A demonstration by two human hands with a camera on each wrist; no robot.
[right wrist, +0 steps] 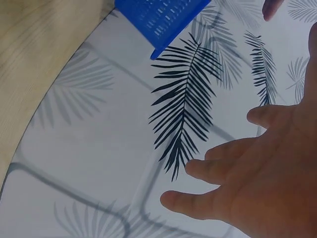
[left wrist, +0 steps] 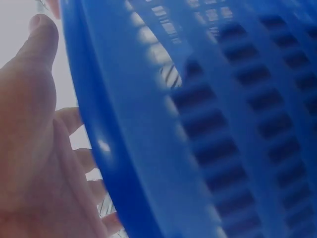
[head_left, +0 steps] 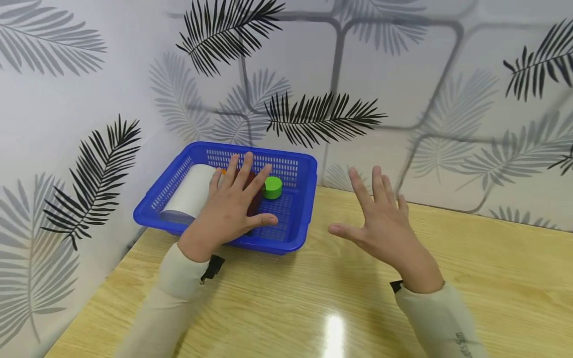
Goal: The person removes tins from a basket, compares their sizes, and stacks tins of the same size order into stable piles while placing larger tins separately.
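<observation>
My left hand (head_left: 228,209) is spread over the blue plastic basket (head_left: 309,199), its fingers straight and holding nothing. Inside the basket lie a white cylinder (head_left: 190,191) on the left, a green round object like a cap (head_left: 272,188) on the right, and a dark red thing (head_left: 257,201) partly hidden behind my fingers. In the left wrist view the basket's rim (left wrist: 106,148) runs close past the palm. To the right of the basket my right hand (head_left: 380,223) hovers over the table with fingers and thumb spread, touching nothing.
The wooden table (head_left: 277,298) meets a wall (head_left: 403,74) with a leaf pattern at the back. Another patterned wall (head_left: 67,149) stands along the left side, close to the basket. A bright light reflection shows on the table near the front.
</observation>
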